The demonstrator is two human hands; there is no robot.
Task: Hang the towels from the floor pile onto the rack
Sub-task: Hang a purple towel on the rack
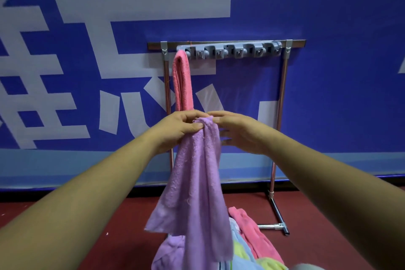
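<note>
left hand (pixel 177 129) pinches the purple towel (pixel 197 182); right hand (pixel 238 131), at 3 o'clock, fingers loosely spread. thin pinch could slip.

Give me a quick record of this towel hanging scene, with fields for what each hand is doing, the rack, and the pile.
left hand: pinching the top edge of the purple towel, which hangs down
right hand: fingers at the same top edge, grip unclear
rack: metal frame with a grey hook strip
on rack: one pink towel on the leftmost hook
floor pile: pink, blue, yellow-green and purple towels waiting
</note>
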